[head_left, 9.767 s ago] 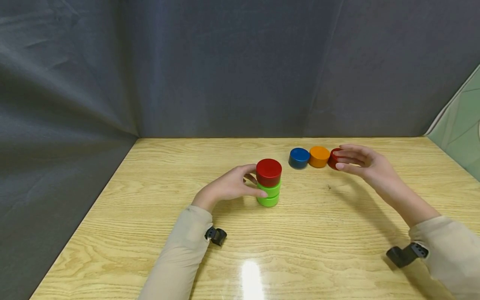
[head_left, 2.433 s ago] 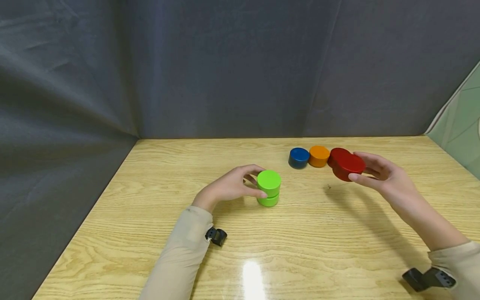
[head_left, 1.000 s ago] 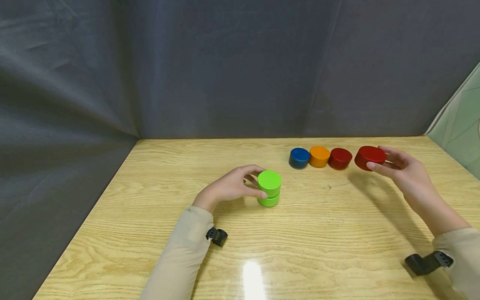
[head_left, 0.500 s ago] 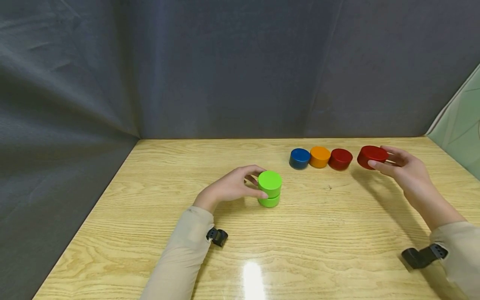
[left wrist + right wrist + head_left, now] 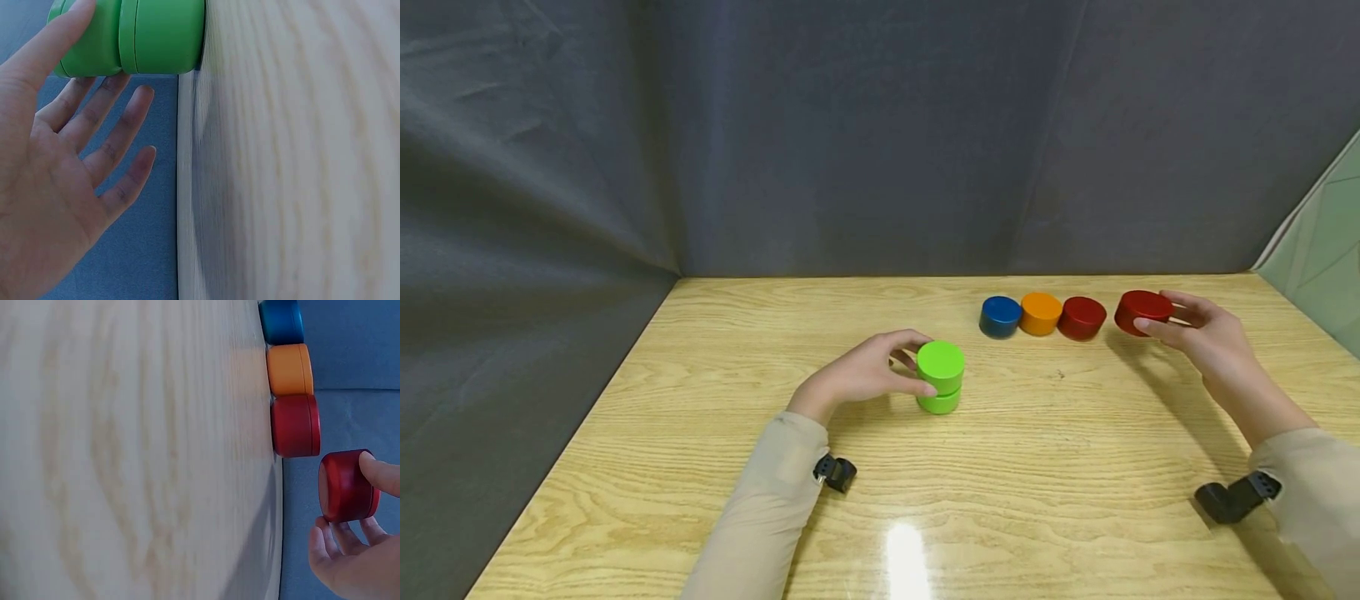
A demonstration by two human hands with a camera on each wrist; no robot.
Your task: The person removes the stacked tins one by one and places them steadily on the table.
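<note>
The right hand point(image 5: 1206, 337) pinched a glossy red puck point(image 5: 1142, 312), a squat cylinder, held just above the wooden table point(image 5: 1075, 467) to the right of a second red puck point(image 5: 1082, 317). The left hand point(image 5: 861, 377) curled around the stacked green pucks point(image 5: 940, 377).

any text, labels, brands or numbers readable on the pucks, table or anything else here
None: no view shows any readable text.
Green pucks: plain faces, no label.
Held red puck, red puck in the row, orange puck, blue puck: plain.
Table and grey cloth: no marks or signs.
Wrist cameras: black, too small to show any lettering.
</note>
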